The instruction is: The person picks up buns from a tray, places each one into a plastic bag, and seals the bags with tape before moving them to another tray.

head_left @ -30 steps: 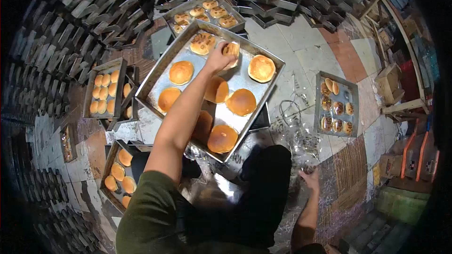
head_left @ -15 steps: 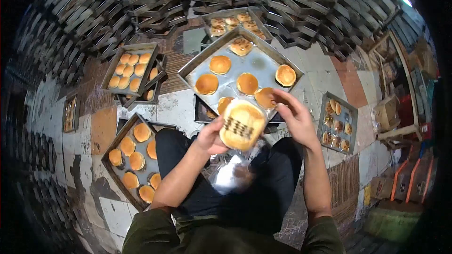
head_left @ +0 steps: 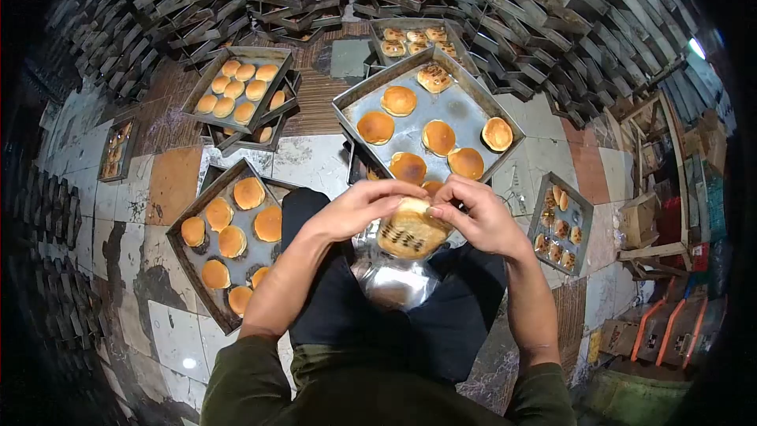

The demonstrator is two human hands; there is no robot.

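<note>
- Now both my hands have closed on the bun [head_left: 410, 229]: left hand [head_left: 359, 207] gripping its near edge, right hand [head_left: 477, 217], which has just joined, pinching the far edge.
- Below my fingers hangs a clear bag [head_left: 394, 280]; beyond them sits the tray [head_left: 465, 110].

- Patchy tiled floor [head_left: 315, 162], white, orange and brown, worn.
- Large grey metal tray of round golden buns [head_left: 465, 114] resting ahead.
- Two smaller bun trays [head_left: 229, 241] [head_left: 236, 87] at left, one darker tray [head_left: 560, 225] at right.
- Stacked empty grey metal pans [head_left: 512, 8] ringing the far edge.
</note>
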